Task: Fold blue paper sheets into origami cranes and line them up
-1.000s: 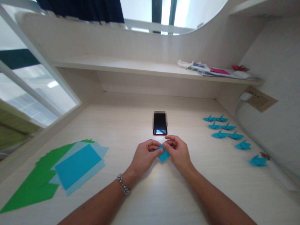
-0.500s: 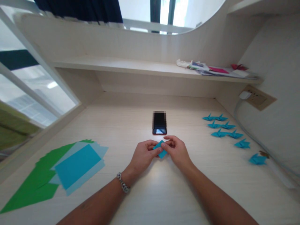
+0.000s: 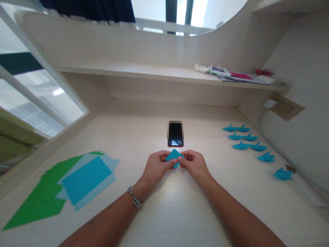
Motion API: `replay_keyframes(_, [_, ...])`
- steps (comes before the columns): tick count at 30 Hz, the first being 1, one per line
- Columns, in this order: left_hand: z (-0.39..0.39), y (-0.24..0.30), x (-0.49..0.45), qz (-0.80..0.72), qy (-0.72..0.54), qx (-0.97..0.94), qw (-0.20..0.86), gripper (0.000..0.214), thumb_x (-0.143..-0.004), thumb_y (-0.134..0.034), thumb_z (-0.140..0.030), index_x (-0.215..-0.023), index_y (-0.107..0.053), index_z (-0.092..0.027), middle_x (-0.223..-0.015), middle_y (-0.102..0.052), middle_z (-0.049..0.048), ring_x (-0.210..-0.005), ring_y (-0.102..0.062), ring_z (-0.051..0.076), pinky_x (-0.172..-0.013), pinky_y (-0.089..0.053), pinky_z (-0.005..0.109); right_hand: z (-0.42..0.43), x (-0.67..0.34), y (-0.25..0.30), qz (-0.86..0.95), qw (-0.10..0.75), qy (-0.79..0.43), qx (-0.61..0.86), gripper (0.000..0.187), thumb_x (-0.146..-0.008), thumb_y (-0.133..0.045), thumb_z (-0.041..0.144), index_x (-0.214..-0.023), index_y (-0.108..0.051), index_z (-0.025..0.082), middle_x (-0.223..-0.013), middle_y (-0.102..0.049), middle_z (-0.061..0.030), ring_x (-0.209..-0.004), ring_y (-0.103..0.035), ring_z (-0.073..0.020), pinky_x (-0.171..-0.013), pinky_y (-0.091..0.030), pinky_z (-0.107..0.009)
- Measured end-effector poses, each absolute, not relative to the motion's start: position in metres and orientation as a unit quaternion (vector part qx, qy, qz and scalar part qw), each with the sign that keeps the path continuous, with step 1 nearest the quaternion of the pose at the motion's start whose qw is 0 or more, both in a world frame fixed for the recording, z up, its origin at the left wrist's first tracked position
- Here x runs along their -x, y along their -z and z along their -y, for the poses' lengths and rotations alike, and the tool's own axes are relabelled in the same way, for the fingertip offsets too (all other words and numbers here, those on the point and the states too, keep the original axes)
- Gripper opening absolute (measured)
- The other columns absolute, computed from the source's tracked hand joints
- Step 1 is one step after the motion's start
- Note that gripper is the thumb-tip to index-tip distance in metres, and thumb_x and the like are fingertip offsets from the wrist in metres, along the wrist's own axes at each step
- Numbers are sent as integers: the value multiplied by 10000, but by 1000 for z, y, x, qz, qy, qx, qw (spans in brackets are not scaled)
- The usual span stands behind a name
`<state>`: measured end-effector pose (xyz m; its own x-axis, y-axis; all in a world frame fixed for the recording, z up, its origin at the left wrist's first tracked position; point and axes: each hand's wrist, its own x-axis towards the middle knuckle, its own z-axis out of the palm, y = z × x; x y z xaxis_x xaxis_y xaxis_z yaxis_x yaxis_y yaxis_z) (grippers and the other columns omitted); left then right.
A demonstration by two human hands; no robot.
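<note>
Both hands meet over the middle of the pale wooden desk (image 3: 180,212). My left hand (image 3: 155,168) and my right hand (image 3: 195,165) each pinch one side of a small folded blue paper (image 3: 174,156), held just above the desk. The paper shows a pointed top and a small tip below the fingers. A steel bracelet (image 3: 135,200) sits on my left wrist. A dark phone (image 3: 175,134) stands just beyond the paper.
Blue sheets (image 3: 86,178) lie on green sheets (image 3: 38,202) at the left. Several folded blue paper cranes (image 3: 246,139) line the right side. A wall socket with a white plug (image 3: 280,107) and cable is at the right. Papers (image 3: 239,77) rest on the shelf.
The folded blue paper has been turned and raised between the fingers; it now shows a pointed top. Both hands have shifted slightly toward the phone.
</note>
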<state>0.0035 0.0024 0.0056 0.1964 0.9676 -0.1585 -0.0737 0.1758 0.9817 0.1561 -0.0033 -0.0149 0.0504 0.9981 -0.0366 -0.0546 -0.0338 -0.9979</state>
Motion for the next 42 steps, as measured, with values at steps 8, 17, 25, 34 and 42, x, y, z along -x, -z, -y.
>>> replay_keyframes(8, [-2,-1,-1,-437,-415,-486,633,285,-627,-781,-193,-881,-676,-118,-765,-704,58,-646,-631,146,-617,-520,258,2,-158,11,460,512,-512,514,253,-645,-747,336,-768,-653,135,-529,-605,14,-457,-530,-108,-465,-422,-229])
replay_keyframes(17, [-2,-6,-3,-441,-407,-469,648,352,-598,-798,-182,-904,-656,-84,-725,-685,66,-599,-605,135,-570,-500,248,-2,-161,15,479,509,-510,501,292,-721,-689,418,-800,-660,139,-565,-614,2,-493,-542,-108,-496,-440,-227])
replay_keyframes(25, [-4,-3,-1,-463,-415,-456,637,358,-629,-777,-196,-934,-636,-76,-758,-684,80,-622,-610,137,-578,-512,253,-3,-163,13,441,510,-551,492,342,-685,-701,474,-764,-646,145,-596,-636,-14,-525,-577,-123,-528,-483,-251])
replay_keyframes(34, [-3,-6,-2,-448,-407,-480,635,299,-629,-783,-190,-877,-652,-85,-740,-693,69,-611,-614,130,-587,-512,244,-1,-164,11,450,475,-546,524,292,-629,-746,408,-667,-625,145,-539,-625,-5,-460,-542,-110,-491,-454,-246])
replay_keyframes(42, [-4,-2,-1,-462,-379,-482,641,270,-672,-760,-254,-853,-665,-77,-730,-704,101,-619,-649,158,-596,-530,269,-1,-162,14,463,496,-512,527,266,-678,-707,402,-678,-602,157,-518,-606,4,-460,-531,-115,-473,-424,-241])
